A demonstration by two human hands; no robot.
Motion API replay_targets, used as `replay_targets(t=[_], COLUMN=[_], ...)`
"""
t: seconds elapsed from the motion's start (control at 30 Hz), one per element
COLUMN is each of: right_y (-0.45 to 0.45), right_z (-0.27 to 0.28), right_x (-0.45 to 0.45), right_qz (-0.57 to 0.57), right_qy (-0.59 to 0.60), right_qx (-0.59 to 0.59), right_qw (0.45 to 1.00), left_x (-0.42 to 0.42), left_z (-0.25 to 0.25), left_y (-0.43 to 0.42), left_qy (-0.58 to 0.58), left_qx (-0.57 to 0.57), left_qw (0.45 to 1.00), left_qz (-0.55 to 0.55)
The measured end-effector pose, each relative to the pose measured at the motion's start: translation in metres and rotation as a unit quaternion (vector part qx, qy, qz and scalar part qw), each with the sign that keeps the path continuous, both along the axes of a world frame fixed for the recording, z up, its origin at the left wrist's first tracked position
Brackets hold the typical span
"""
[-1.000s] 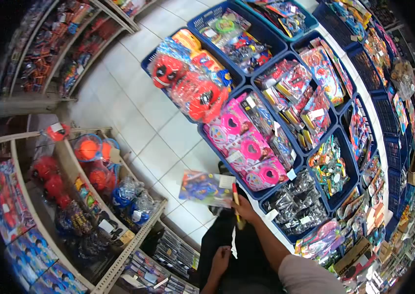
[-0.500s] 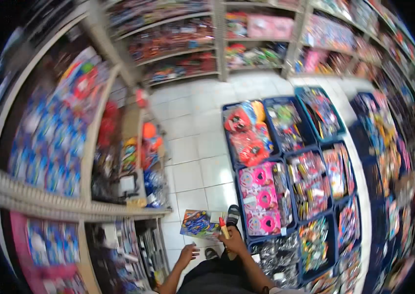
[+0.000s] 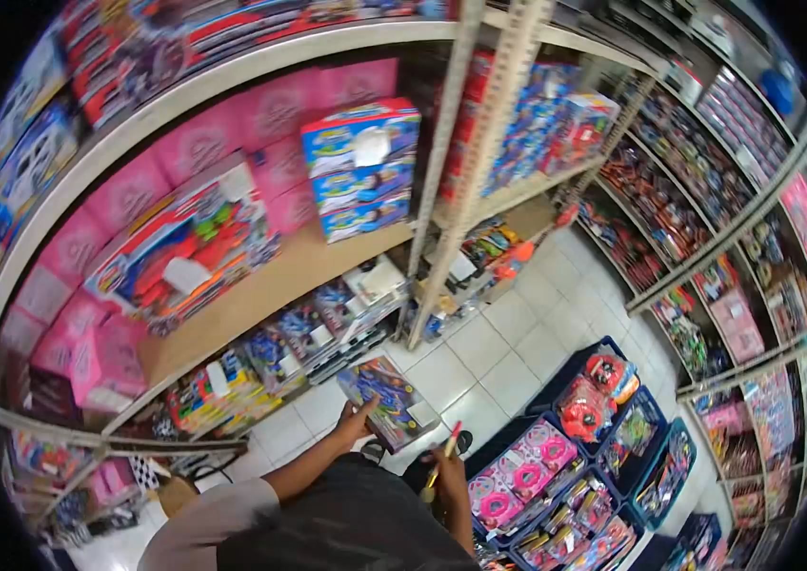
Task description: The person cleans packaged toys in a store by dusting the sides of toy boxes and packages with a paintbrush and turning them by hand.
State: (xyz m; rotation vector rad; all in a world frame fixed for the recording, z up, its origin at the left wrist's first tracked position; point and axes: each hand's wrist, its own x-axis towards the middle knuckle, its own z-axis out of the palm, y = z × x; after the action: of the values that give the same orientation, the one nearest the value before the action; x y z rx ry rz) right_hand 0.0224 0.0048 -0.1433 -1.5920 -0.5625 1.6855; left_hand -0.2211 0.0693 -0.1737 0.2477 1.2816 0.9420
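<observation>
A flat boxed toy with a blue and orange printed front is tilted in front of my body. My left hand is closed on its lower left edge. My right hand, beside my leg, is wrapped round a slim stick with a red tip and a pale yellowish shaft. The stick's lower end shows below the fingers, but its kind is unclear. The right hand is apart from the box, just past its right corner.
On the left, a shelf bears pink boxes, a large toy set and stacked blue boxes. Packaged toys line the lower shelf. Blue bins of toys stand on the tiled floor at right. More shelves run behind.
The view has swung left towards the shelf. My left hand, apart from the boxed toy before, now grips it. My right hand still holds the stick but is now apart from the box.
</observation>
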Motion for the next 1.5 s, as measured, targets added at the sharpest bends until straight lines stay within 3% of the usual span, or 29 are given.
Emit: replay_targets(t=[0.03, 0.13, 0.2, 0.27, 0.33, 0.4, 0.47, 0.5, 0.57, 0.63, 0.7, 0.73, 0.8, 0.83, 0.93, 1.03, 1.07, 1.13, 1.17, 1.23, 1.27, 1.33, 1.5], right_y=[0.0, -0.002, -0.005, -0.004, 0.003, 0.004, 0.008, 0.012, 0.015, 0.018, 0.024, 0.028, 0.031, 0.033, 0.036, 0.036, 0.035, 0.025, 0.019, 0.011, 0.007, 0.001, -0.021], right_z=[0.005, 0.021, 0.028, 0.021, 0.053, 0.057, 0.07, 0.085, 0.081, 0.109, 0.105, 0.094, 0.105, 0.111, 0.136, 0.113, 0.14, 0.154, 0.159, 0.159, 0.155, 0.128, 0.135], right_x=[0.002, 0.017, 0.021, 0.026, 0.013, 0.008, -0.005, -0.015, -0.016, -0.025, -0.026, -0.029, -0.019, -0.011, -0.006, 0.005, -0.008, -0.008, -0.007, -0.013, -0.011, -0.003, 0.006], right_qz=[-0.019, -0.074, -0.076, -0.09, -0.094, -0.046, -0.033, -0.009, 0.072, 0.135, 0.047, -0.076, -0.064, 0.006, 0.079, -0.037, -0.058, 0.052, 0.107, 0.039, -0.026, -0.169, -0.043], right_qy=[0.011, 0.199, 0.247, 0.152, 0.141, -0.03, -0.058, -0.101, -0.052, -0.046, -0.135, -0.116, -0.105, -0.131, -0.09, -0.196, -0.15, -0.09, -0.109, -0.118, -0.195, -0.184, -0.135], right_qx=[-0.023, -0.091, -0.062, 0.021, 0.029, 0.123, 0.165, 0.188, 0.2, 0.219, 0.28, 0.322, 0.29, 0.287, 0.274, 0.314, 0.302, 0.248, 0.23, 0.255, 0.275, 0.298, 0.264], right_qw=[1.0, 0.973, 0.964, 0.984, 0.985, 0.991, 0.984, 0.977, 0.976, 0.965, 0.949, 0.937, 0.949, 0.949, 0.954, 0.928, 0.94, 0.963, 0.961, 0.959, 0.941, 0.921, 0.954], left_x=[-0.01, -0.029, -0.035, -0.033, -0.034, -0.03, -0.021, -0.02, -0.01, -0.001, 0.003, 0.008, 0.014, 0.014, 0.011, 0.015, 0.014, 0.015, 0.011, 0.014, 0.018, 0.022, 0.023], left_z=[0.001, 0.026, 0.048, 0.058, 0.049, 0.05, 0.062, 0.06, 0.064, 0.077, 0.106, 0.105, 0.12, 0.128, 0.125, 0.146, 0.146, 0.144, 0.145, 0.132, 0.127, 0.139, 0.151], left_y=[-0.002, -0.011, -0.017, -0.024, -0.028, -0.03, -0.031, -0.03, -0.023, -0.016, -0.01, -0.009, 0.001, 0.001, 0.006, 0.003, 0.002, -0.001, -0.002, -0.007, -0.006, -0.01, -0.015], left_qy=[0.037, 0.099, 0.094, 0.056, 0.058, 0.059, 0.058, 0.122, 0.076, 0.084, 0.096, 0.094, 0.059, 0.088, 0.092, 0.058, 0.055, 0.019, 0.077, 0.043, 0.013, 0.003, -0.009], left_qx=[-0.007, 0.019, 0.028, 0.058, 0.09, 0.132, 0.147, 0.166, 0.161, 0.196, 0.195, 0.194, 0.232, 0.234, 0.245, 0.243, 0.242, 0.24, 0.239, 0.241, 0.245, 0.22, 0.239], left_qw=[0.999, 0.995, 0.995, 0.996, 0.994, 0.99, 0.987, 0.975, 0.979, 0.969, 0.963, 0.962, 0.957, 0.951, 0.933, 0.946, 0.945, 0.948, 0.935, 0.939, 0.944, 0.951, 0.944], left_qz=[0.007, 0.003, 0.016, 0.036, 0.028, 0.005, -0.035, -0.082, -0.098, -0.122, -0.162, -0.167, -0.161, -0.182, -0.248, -0.208, -0.212, -0.209, -0.252, -0.243, -0.222, -0.218, -0.229])
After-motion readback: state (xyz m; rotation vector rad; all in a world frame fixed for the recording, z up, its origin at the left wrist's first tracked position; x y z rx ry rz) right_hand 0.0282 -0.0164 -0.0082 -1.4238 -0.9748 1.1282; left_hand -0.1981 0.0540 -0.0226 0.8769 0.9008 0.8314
